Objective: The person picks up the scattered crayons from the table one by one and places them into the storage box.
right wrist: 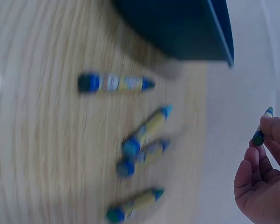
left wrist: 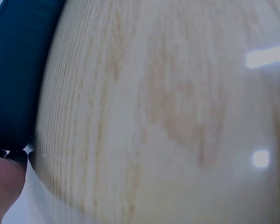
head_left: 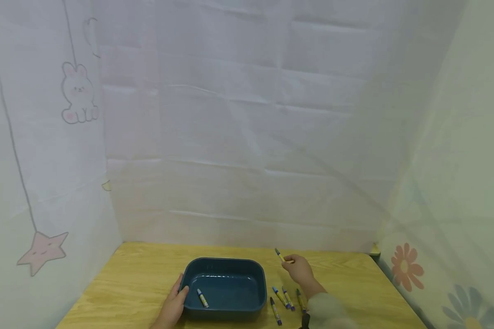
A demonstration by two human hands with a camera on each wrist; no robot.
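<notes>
The held crayon (head_left: 279, 255) is up over the table (head_left: 144, 274), right of the blue bin (head_left: 222, 314), pinched between thumb and fingers of the right hand (head_left: 299, 270), a light hold that seems enough for so slim a stick. The left hand (head_left: 174, 302) grips the bin's left side, thumb at the rim, probably to steady it; so the hands are well apart. One crayon (head_left: 202, 298) lies inside the bin, near its left end. Four loose crayons (head_left: 276, 311) lie just beside its right wall, two of them touching. That raised wall stands between them and the bin's inside, while the right sleeve (head_left: 327, 310) reaches in close beside the rightmost. A pale backdrop (head_left: 230, 137) hangs behind.
</notes>
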